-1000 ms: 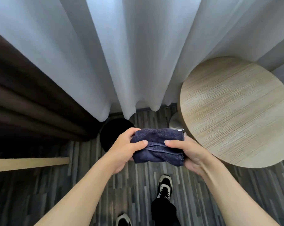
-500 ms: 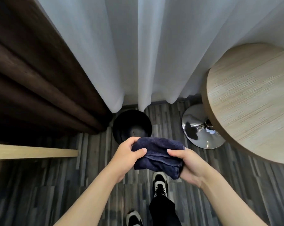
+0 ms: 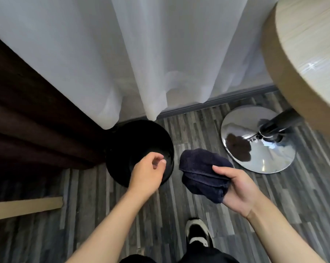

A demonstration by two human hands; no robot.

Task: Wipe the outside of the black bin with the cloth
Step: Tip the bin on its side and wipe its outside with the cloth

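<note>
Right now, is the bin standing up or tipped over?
Standing up: the black bin sits on the floor, its round open mouth facing upward.

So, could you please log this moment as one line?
right hand: holds cloth | left hand: empty, over bin | wiping: not started

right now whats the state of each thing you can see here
black bin: upright on the floor, open-topped, nothing visible inside, curtain hem hanging at its far rim
cloth: folded, held off the floor, not touching the bin
right hand: shut on the cloth
left hand: empty, fingers loosely curled, above the bin's near rim
white curtain: drawn, hanging to the floor
round table: standing on a chrome base
</note>
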